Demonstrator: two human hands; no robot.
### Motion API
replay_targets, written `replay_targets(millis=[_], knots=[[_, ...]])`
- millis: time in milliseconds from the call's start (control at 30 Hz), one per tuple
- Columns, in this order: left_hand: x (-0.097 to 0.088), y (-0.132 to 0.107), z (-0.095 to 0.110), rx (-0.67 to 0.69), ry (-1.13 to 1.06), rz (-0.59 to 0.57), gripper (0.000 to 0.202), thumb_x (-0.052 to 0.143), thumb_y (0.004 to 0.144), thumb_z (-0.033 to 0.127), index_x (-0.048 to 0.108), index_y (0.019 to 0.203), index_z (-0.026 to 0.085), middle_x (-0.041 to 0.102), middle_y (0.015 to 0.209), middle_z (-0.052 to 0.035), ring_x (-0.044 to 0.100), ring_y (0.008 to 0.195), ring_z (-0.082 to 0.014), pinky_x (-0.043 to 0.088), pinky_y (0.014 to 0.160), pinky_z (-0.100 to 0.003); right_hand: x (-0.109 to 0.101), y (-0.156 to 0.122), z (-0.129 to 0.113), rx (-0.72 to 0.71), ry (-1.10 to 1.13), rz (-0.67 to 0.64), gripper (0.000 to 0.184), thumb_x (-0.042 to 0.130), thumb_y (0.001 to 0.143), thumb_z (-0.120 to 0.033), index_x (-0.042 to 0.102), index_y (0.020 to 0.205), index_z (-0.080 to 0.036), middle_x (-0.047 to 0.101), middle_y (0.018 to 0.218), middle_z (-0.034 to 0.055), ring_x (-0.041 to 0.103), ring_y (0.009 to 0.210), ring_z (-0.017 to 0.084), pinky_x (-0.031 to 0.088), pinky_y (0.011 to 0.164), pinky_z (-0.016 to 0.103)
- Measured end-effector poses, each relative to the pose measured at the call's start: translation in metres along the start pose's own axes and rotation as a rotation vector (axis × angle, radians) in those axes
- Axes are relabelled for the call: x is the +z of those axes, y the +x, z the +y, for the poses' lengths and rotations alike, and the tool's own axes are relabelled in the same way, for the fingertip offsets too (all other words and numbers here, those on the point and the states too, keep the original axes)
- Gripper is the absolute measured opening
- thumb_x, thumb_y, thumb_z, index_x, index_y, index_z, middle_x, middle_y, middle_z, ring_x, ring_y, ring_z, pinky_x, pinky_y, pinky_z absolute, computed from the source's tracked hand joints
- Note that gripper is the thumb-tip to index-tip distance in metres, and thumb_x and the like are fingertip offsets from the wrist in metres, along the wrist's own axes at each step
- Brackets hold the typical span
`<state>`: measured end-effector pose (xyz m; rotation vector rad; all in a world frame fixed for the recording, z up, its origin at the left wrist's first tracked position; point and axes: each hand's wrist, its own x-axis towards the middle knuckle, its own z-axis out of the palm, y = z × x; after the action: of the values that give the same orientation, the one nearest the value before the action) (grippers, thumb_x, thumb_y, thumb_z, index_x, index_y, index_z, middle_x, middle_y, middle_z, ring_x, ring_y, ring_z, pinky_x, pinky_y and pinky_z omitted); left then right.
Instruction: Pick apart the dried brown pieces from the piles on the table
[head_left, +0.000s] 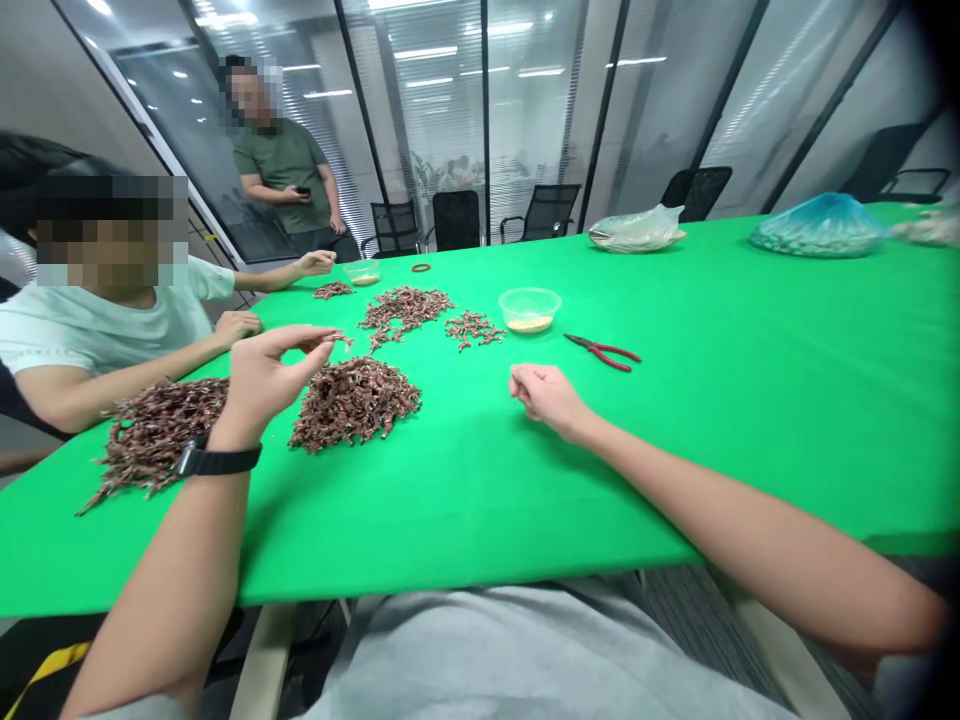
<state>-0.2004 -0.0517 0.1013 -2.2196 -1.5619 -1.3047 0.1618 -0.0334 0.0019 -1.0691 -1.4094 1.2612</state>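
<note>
Green tabletop (pixel 450 520) beneath us, and I've got the left hand (pixel 274 378) raised over the pile, thumb and forefinger drawn into a tight pinch. A small brown piece (pixel 342 340) sits right at those fingertips, though from here I can't tell whether it's gripped or only just beside them. The right hand (pixel 547 398) rests out on the bare green, curled closed, with nothing showing in it, and red-handled pliers (pixel 600 352) lie a little beyond.

Where do things stand? Most of the coppery-brown pieces sit in two big heaps: the near heap (pixel 352 403) just right of the left hand, the outer heap (pixel 150 440) left of that wrist. Smaller patches (pixel 405 310) spread further up the tabletop. A clear plastic bowl (pixel 530 312) holds only a thin layer of pale material, so the heaps carry the bulk. Up the far end, a blue-tinted plastic bag (pixel 817 228) sits plump. A co-worker's hand (pixel 236 325) rests at the tabletop's edge.
</note>
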Motion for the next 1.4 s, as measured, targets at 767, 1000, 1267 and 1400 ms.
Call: replay_targets(millis=[767,1000,1267,1400], knots=[[-0.015,-0.002,-0.035,-0.129,0.054,-0.28,0.038,0.067,0.082,0.055,0.08,0.099,0.024,0.078,0.104,-0.0028,0.069,0.106,-0.0259,0.049,0.1,-0.036,0.0,-0.005,-0.006,0.006,-0.015,-0.025,0.035,0.051,0.089,-0.041,0.056,0.064,-0.019,0.032,0.047,-0.0071,0.025,0.039,0.008,0.023,0.037,0.022],[-0.009,0.0,-0.048,-0.13,0.022,-0.3,0.04,0.072,0.077,0.058,0.08,0.094,0.023,0.079,0.1,-0.0036,0.069,0.1,-0.0264,0.05,0.1,-0.042,0.0,-0.005,-0.007,0.012,-0.014,-0.033,0.035,0.053,0.088,-0.043,0.056,0.063,-0.019,0.031,0.048,-0.007,0.024,0.04,0.008,0.022,0.037,0.023],[-0.013,0.0,-0.04,-0.144,0.061,-0.312,0.036,0.062,0.081,0.049,0.081,0.097,0.024,0.079,0.089,-0.0009,0.066,0.085,-0.0229,0.05,0.088,-0.037,0.0,-0.005,-0.006,0.007,-0.019,-0.033,0.035,0.054,0.088,-0.045,0.056,0.064,-0.019,0.032,0.049,-0.0067,0.025,0.04,0.008,0.023,0.037,0.023],[-0.01,-0.002,-0.041,-0.148,0.114,-0.188,0.034,0.056,0.085,0.04,0.08,0.102,0.022,0.076,0.083,0.0019,0.06,0.073,-0.0167,0.051,0.079,-0.031,0.0,-0.004,-0.005,-0.003,-0.025,-0.036,0.036,0.053,0.089,-0.046,0.056,0.065,-0.019,0.033,0.049,-0.0068,0.026,0.04,0.008,0.023,0.037,0.023]])
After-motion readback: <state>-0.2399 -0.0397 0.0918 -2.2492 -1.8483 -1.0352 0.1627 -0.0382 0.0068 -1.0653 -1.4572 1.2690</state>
